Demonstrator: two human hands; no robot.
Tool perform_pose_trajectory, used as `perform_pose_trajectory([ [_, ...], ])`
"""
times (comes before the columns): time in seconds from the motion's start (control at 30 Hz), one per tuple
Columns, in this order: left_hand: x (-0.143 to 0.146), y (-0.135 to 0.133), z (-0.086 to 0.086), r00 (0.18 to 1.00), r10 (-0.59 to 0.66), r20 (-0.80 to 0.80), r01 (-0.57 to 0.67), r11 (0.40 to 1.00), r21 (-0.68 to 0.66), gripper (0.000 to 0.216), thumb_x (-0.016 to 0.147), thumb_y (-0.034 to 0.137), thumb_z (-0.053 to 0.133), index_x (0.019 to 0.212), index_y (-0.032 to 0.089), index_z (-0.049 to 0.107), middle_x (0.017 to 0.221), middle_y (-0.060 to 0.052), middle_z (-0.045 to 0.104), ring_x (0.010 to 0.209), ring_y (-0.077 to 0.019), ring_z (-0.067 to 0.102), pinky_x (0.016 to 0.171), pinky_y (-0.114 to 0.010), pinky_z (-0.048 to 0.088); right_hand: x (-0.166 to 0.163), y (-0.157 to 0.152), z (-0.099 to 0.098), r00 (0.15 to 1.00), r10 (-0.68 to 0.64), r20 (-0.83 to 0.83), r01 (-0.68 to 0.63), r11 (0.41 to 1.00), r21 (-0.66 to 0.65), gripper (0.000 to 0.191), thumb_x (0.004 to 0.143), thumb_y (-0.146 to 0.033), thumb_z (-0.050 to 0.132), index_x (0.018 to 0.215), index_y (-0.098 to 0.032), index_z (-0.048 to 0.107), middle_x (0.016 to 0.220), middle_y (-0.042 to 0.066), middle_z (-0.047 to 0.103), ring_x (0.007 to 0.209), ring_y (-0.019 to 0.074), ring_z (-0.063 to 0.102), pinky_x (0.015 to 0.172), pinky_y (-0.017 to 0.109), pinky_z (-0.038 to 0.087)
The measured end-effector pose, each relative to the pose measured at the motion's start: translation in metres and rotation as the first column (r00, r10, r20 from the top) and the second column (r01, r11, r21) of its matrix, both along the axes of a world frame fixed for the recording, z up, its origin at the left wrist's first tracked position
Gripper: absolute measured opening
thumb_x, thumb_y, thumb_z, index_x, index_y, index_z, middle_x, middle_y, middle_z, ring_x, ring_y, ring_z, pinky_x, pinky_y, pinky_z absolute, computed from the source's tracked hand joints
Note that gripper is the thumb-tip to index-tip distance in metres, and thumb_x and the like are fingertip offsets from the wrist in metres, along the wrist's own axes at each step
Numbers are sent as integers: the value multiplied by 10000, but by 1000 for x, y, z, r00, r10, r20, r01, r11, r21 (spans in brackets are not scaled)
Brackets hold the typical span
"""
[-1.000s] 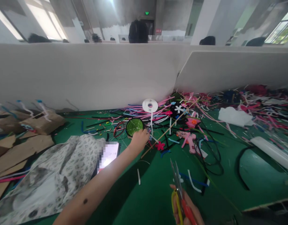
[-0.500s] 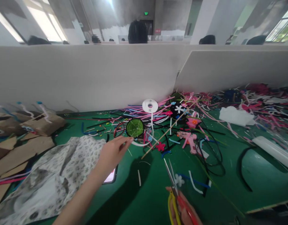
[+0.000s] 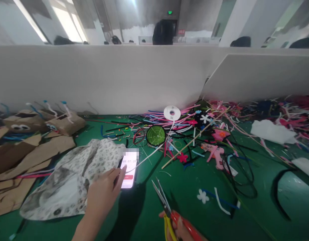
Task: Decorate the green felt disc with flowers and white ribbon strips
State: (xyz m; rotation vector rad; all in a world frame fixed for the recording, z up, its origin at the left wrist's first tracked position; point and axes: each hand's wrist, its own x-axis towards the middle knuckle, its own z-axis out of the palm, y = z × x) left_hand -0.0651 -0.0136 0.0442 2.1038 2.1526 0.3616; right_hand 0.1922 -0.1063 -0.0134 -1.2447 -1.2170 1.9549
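My left hand is closed in a pinch on a thin white ribbon, beside a lit phone. The ribbon stretches over the phone and back to a white spool. In my right hand is a pair of scissors with one red and one yellow handle; its blades are slightly apart and point up and left. Between the spool and the phone lies a round green disc with a black rim and web-like white lines. A white felt flower rests right of the scissors.
A patterned cloth and brown cardboard pieces lie on the left, with cardboard figures behind. Pink glue gun, wooden stick and red flower lie right of centre. Tangled pipe cleaners fill the back right.
My left hand has come down and back from near the green disc, drawing the ribbon straighter over the phone. The scissors moved left in view. The camera has turned slightly left.
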Motion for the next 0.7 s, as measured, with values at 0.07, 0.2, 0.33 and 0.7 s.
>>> perform_pose_trajectory([
  [0.07,5,-7,0,996,4,92,-2,1000,-19,406,927,482,333,729,226,578,694,-19,635,695,-207,608,559,-255,309,-3,1,-2,998,60,6,-60,998,3,908,729,-857,253,1196,-139,553,596,-11,510,567,123,504,623,279,435],
  [0.2,22,-19,-10,900,-51,433,94,992,-79,363,929,472,327,833,231,580,670,0,594,623,-182,556,584,-250,343,-5,4,-5,997,79,10,-79,997,-5,903,729,-857,258,1222,-151,530,606,-9,527,566,122,518,598,272,438],
  [0.33,40,-25,-20,730,-25,683,139,984,-113,356,914,491,371,875,219,599,682,5,552,631,-169,498,577,-241,335,-4,14,-6,996,80,-31,-83,991,-102,955,670,-886,322,1298,-176,444,683,-5,546,515,106,523,497,237,398],
  [0.7,44,-20,-29,492,69,868,211,958,-196,386,894,520,416,830,184,596,591,42,389,569,-133,372,534,-243,248,-9,36,28,998,32,-63,-37,995,-88,792,706,-847,348,1148,-209,504,603,-77,431,364,8,321,357,129,303],
])
